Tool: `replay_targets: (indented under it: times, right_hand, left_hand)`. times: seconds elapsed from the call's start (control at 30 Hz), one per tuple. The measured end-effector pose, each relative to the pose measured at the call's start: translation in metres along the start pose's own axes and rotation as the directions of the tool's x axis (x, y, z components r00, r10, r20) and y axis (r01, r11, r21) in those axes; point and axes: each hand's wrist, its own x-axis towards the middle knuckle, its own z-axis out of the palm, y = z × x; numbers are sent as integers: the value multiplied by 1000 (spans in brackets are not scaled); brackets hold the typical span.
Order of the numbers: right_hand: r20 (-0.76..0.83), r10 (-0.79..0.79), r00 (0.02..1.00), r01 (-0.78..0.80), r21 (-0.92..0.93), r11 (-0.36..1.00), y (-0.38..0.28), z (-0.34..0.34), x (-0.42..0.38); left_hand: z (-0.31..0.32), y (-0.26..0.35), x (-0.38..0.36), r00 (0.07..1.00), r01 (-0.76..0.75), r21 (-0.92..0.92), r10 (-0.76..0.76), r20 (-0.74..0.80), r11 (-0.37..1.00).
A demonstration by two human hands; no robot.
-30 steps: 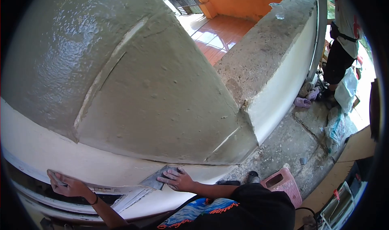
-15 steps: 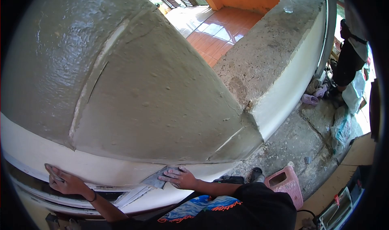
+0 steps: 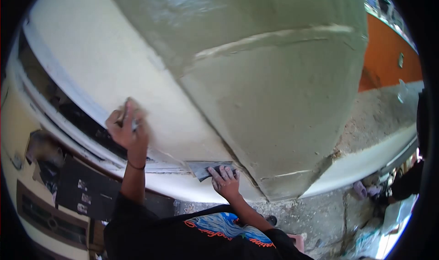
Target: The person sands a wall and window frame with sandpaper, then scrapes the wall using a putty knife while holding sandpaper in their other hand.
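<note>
My right hand (image 3: 225,181) is closed on the dark handle of a flat metal trowel (image 3: 206,169), which lies against the wall beside the edge of the wet grey plaster (image 3: 283,109). Over the white wall band (image 3: 160,104), up and to the left, my left hand (image 3: 128,125) is raised and blurred. Its fingers are curled round something thin that I cannot make out. A dark groove runs between the white band and the grey plaster.
A rough concrete ledge (image 3: 379,116) and an orange wall (image 3: 393,54) are at the right. Purple clogs (image 3: 360,190), plastic bags and part of a person in dark clothes stand at the far right. A pink stool (image 3: 299,242) is partly visible below. A dark panel (image 3: 87,186) is at the lower left.
The view has turned, showing more of the left side. My left hand has moved up onto the white wall band. The trowel stays in my right hand near the plaster's edge.
</note>
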Motion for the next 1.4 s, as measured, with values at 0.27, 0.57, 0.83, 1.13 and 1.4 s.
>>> replay_targets:
  times: [0.27, 0.57, 0.83, 1.13, 1.4]
  right_hand:
    - [-63, 32, 997, -37, -79, 996, -8, 39, -23]
    - [44, 140, 989, -135, -101, 986, -30, 27, -12]
    - [-100, 251, 963, -254, -14, 967, -56, 38, 1]
    - [-279, 203, 939, -255, -165, 953, -80, 37, 56]
    - [-456, 165, 875, -257, -147, 955, -133, 20, 148]
  left_hand:
    - [3, -44, 34, 968, 120, 65, -101, -232, 991]
    - [-57, 27, -103, 890, 325, -297, -184, 416, 898]
    - [-105, -18, -190, 529, 829, -71, -736, 422, 555]
    - [-136, -96, -362, -243, 970, 20, -970, 1, -243]
    - [-96, -210, -482, -523, 782, -432, -849, -66, -448]
